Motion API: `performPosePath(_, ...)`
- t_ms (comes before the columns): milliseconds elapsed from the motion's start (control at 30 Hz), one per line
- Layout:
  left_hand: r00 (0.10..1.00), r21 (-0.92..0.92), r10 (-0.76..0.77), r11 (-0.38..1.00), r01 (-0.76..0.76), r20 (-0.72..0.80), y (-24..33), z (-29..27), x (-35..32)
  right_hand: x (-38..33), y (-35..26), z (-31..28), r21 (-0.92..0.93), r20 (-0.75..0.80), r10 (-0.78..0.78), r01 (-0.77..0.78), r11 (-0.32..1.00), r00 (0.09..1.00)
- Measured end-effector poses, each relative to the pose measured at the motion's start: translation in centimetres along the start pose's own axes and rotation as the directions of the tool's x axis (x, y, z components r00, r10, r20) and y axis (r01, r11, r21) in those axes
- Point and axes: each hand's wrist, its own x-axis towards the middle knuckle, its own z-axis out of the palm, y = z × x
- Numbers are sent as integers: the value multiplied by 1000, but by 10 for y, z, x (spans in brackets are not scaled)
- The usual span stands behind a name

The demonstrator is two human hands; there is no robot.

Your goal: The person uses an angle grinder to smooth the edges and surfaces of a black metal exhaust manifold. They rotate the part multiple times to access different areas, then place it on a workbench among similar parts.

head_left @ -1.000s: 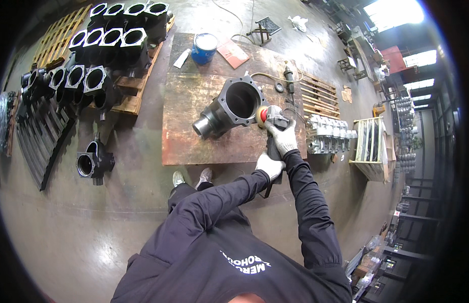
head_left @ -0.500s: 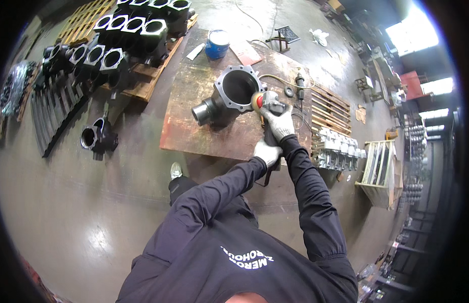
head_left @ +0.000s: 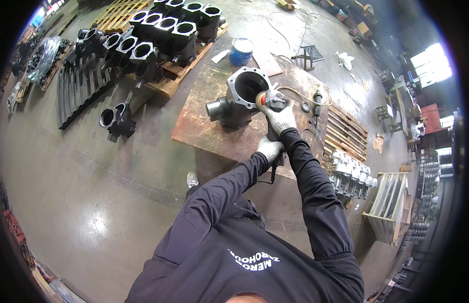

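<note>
The right hand, in a white knit glove, is curling closed around the front of a grey-and-black handheld power tool, while the left hand, in a matching glove, is closing around its black rear end, nearer the person. A round red-and-tan disc at the tool's head is sitting at the right side of the octagonal rim of a dark metal hollow casting; whether it is touching is hard to tell. The casting is resting on a worn brown table, its wide bore facing up and its short cylindrical neck pointing left. On the far side of the table, a white tube is lying left of a blue cylindrical can, and a flat reddish sheet is lying to the can's right. Farther right, a dark cylindrical tool is lying beside a small dark ring. Beyond the table's right edge, a slatted wooden pallet is lying on the floor, with silver metal castings standing nearer. To the left, one dark metal housing is standing on the floor, and rows of similar black housings are standing farther off.
</note>
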Motion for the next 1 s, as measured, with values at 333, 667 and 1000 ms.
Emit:
performPosePath(333, 995, -111, 86, 990, -91, -50, -15, -10, -3, -21, -10, 7, 3, -1, 28, -28, 1000, 1000)
performPosePath(667, 999, -71, -3, 997, 5, 32, 10, -24, -10, -16, -22, 14, 25, -84, 93, -91, 996, 992)
performPosePath(1000, 1000, -60, -11, 998, 13, 19, -11, 26, 29, 8, -3, -24, -4, -35, -10, 10, 1000, 999)
